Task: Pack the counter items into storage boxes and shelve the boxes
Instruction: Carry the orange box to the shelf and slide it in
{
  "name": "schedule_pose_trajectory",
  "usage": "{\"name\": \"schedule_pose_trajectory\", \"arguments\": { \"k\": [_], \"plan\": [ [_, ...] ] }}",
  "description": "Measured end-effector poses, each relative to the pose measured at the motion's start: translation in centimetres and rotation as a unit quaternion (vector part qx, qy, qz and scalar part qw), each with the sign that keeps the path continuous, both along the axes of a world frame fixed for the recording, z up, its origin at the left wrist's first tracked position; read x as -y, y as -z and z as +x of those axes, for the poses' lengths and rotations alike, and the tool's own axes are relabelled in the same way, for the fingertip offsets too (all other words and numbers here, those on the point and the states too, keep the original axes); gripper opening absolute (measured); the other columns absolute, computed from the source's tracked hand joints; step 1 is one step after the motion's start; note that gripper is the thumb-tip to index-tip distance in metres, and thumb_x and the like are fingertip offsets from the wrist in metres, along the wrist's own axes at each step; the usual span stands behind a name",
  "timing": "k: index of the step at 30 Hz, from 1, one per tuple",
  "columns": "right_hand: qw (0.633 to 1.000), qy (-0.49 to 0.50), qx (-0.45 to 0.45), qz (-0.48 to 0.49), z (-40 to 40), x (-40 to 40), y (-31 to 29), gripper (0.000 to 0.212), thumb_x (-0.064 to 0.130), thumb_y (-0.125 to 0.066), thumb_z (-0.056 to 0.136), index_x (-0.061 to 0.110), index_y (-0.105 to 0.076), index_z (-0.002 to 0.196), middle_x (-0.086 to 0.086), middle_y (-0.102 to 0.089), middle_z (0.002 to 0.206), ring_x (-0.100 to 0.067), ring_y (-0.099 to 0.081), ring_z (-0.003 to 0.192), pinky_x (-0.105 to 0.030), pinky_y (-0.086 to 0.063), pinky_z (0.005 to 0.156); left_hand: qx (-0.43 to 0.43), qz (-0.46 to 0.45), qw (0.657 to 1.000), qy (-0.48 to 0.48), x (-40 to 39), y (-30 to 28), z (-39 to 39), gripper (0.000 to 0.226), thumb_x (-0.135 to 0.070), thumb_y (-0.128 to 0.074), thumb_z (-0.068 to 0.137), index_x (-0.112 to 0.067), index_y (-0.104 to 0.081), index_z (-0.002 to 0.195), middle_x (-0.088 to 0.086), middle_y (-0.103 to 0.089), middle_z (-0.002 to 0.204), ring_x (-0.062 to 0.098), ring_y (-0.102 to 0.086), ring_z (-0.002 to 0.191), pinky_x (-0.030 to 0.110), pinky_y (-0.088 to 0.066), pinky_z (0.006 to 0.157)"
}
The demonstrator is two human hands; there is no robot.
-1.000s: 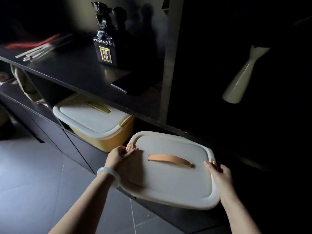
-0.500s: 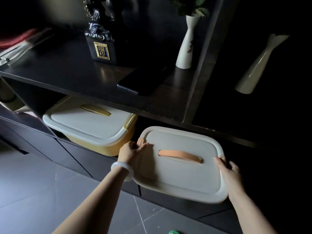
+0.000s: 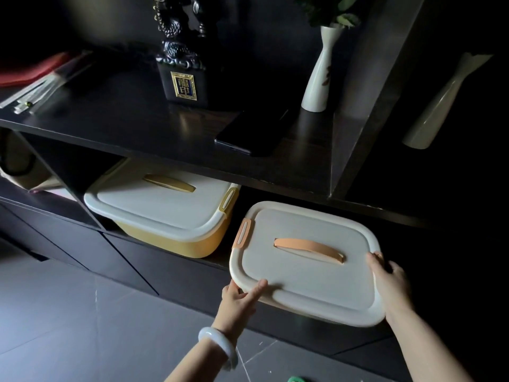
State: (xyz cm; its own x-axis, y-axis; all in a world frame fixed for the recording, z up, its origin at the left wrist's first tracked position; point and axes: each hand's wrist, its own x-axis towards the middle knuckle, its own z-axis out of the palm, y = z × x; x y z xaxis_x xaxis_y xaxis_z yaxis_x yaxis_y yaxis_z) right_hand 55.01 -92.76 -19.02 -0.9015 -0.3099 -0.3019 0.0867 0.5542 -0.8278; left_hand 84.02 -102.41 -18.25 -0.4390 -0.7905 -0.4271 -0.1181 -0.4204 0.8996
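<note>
Now both hands hold the orange-handled storage box (image 3: 305, 260) at the mouth of the lower shelf opening.

Left hand (image 3: 238, 300) sits at the box's near left corner, thumb laid along the lid rim and the other fingers curled under the edge; a pale bangle (image 3: 219, 346) circles that wrist. Right hand (image 3: 391, 285) clasps the box's right side, fingers hooked over the rim. Just left, the yellow storage box (image 3: 162, 208) rests inside the same opening. On the dark shelf top (image 3: 124, 125) above stand a black figurine (image 3: 181, 64) and a white vase (image 3: 319, 75).
</note>
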Motion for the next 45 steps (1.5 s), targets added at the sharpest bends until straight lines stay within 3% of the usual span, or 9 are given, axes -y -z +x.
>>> {"name": "schedule_pose_trajectory", "arguments": {
  "k": [4,10,14,20,27,31,37,40,45],
  "plan": [
    [1.000,0.005,0.000,-0.001,0.4,0.9,0.1,0.066,0.049,-0.062,0.085,0.007,-0.049,0.134,-0.018,-0.057,0.127,-0.035,-0.056,0.113,-0.048,-0.045,0.098,0.009,-0.028,0.999,0.020,1.8,0.1,0.4,0.052,-0.050,-0.068,0.075,-0.022,-0.061,0.118,-0.002,-0.068,0.114,0.014,-0.061,0.107,0.036,-0.047,0.095],
    [1.000,0.010,0.004,-0.008,0.5,3.1,-0.5,0.066,0.047,-0.063,0.086,0.010,-0.046,0.138,-0.017,-0.055,0.131,-0.035,-0.055,0.114,-0.042,-0.045,0.092,-0.015,0.011,1.000,0.003,4.1,0.5,0.0,0.055,-0.054,-0.073,0.066,-0.025,-0.065,0.111,-0.011,-0.073,0.103,-0.003,-0.065,0.095,0.027,-0.046,0.089],
    [1.000,0.006,0.004,0.001,0.0,4.9,-0.9,0.066,0.046,-0.062,0.086,0.010,-0.045,0.138,-0.017,-0.054,0.131,-0.035,-0.055,0.115,-0.038,-0.043,0.088,-0.011,0.016,1.000,0.000,5.8,0.5,-0.4,0.061,-0.056,-0.075,0.062,-0.021,-0.066,0.112,-0.009,-0.074,0.103,0.001,-0.067,0.094,0.026,-0.045,0.084],
    [1.000,-0.003,0.000,0.005,-0.6,6.6,-1.0,0.067,0.046,-0.062,0.085,0.009,-0.045,0.138,-0.018,-0.054,0.133,-0.036,-0.054,0.117,-0.044,-0.044,0.099,0.002,0.001,1.000,0.009,7.5,1.2,-0.8,0.055,-0.050,-0.078,0.073,-0.015,-0.067,0.115,-0.001,-0.073,0.108,0.017,-0.065,0.107,0.044,-0.045,0.104],
    [1.000,-0.006,-0.009,0.008,-0.7,7.0,-0.9,0.062,0.047,-0.061,0.086,0.007,-0.050,0.132,-0.019,-0.058,0.126,-0.036,-0.056,0.112,-0.045,-0.046,0.097,0.042,-0.022,0.999,0.017,8.5,1.5,-1.0,0.069,-0.067,-0.076,0.061,-0.017,-0.071,0.108,-0.005,-0.074,0.094,0.014,-0.065,0.086,0.046,-0.050,0.098],
    [1.000,-0.010,-0.004,0.010,-0.6,7.0,-0.9,0.066,0.048,-0.060,0.086,0.007,-0.047,0.137,-0.019,-0.054,0.132,-0.036,-0.054,0.118,-0.046,-0.044,0.101,0.026,0.010,0.999,-0.014,8.9,1.7,-1.1,0.054,-0.055,-0.081,0.063,-0.016,-0.069,0.098,-0.007,-0.072,0.076,0.014,-0.064,0.073,0.042,-0.053,0.089],
    [1.000,-0.013,-0.002,0.009,-0.6,7.0,-0.8,0.061,0.047,-0.060,0.086,0.007,-0.051,0.131,-0.019,-0.058,0.125,-0.036,-0.057,0.111,-0.047,-0.046,0.098,0.017,0.035,0.999,-0.038,8.6,1.9,-1.5,0.036,-0.036,-0.077,0.080,-0.011,-0.069,0.104,-0.004,-0.070,0.075,0.007,-0.059,0.059,0.029,-0.051,0.066],
    [1.000,-0.012,0.002,0.005,-0.5,7.0,-0.8,0.063,0.048,-0.060,0.086,0.009,-0.050,0.133,-0.018,-0.057,0.127,-0.035,-0.056,0.113,-0.047,-0.046,0.098,0.012,0.043,0.998,-0.048,8.7,1.8,-1.6,0.028,-0.031,-0.076,0.081,-0.011,-0.065,0.097,-0.007,-0.062,0.063,0.011,-0.057,0.060,0.032,-0.051,0.070],
    [1.000,-0.016,0.005,-0.007,-0.6,7.0,-0.6,0.062,0.049,-0.061,0.085,0.011,-0.050,0.132,-0.016,-0.058,0.125,-0.034,-0.057,0.110,-0.046,-0.047,0.097,0.002,0.051,0.997,-0.063,8.5,1.7,-1.8,0.027,-0.027,-0.074,0.084,-0.011,-0.065,0.103,0.000,-0.066,0.080,0.015,-0.059,0.072,0.036,-0.051,0.078]
  ]
}}
